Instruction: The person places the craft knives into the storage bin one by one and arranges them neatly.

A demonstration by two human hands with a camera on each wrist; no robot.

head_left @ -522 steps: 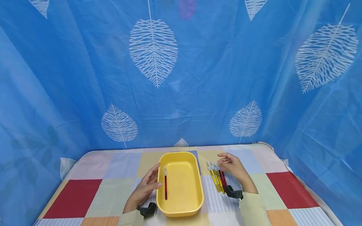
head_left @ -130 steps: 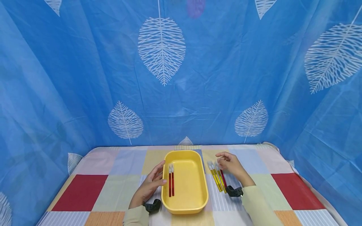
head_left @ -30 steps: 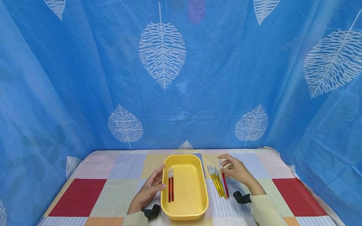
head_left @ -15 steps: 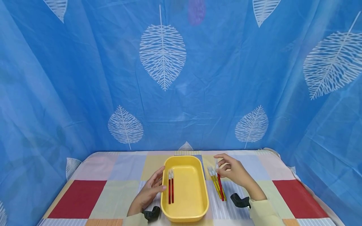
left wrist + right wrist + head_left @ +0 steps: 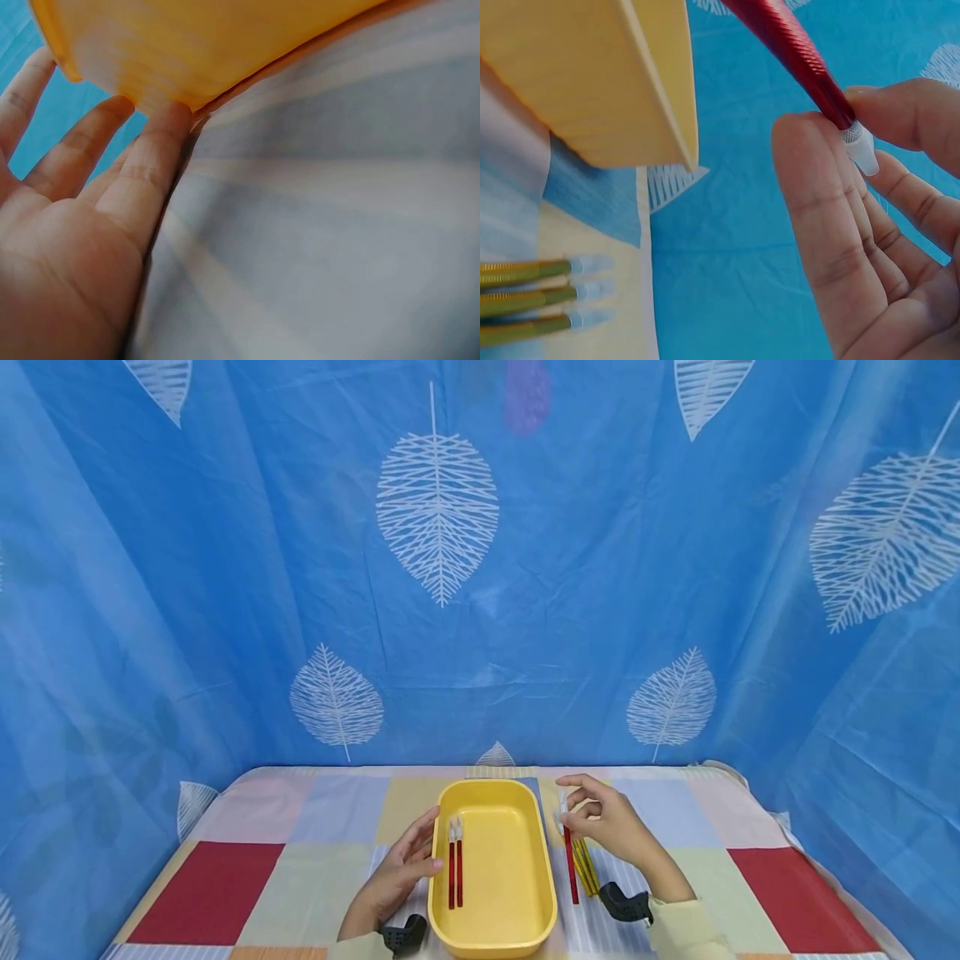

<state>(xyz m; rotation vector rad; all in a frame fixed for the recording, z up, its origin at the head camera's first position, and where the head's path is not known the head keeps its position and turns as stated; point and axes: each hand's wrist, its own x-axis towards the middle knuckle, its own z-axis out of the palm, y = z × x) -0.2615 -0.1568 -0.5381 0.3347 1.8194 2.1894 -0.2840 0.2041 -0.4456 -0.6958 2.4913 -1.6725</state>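
Observation:
My right hand pinches a red craft knife between thumb and fingers, near its translucent cap. The knife is held just right of the yellow tray, its handle pointing toward me. Two more red craft knives lie side by side along the tray's left inside. My left hand rests against the tray's left side, thumb tip at the rim. In the left wrist view, its fairly straight fingers touch the outer wall. Yellow craft knives with clear caps lie on the cloth, partly hidden behind my right hand.
A patchwork cloth covers the table under the tray. Blue curtain with white leaf prints hangs behind and at both sides. Each wrist wears a black band.
The tray earlier held one red craft knife, then two. My right hand has since taken another from the right end of the row and carried it left past the yellow ones. My left hand stays.

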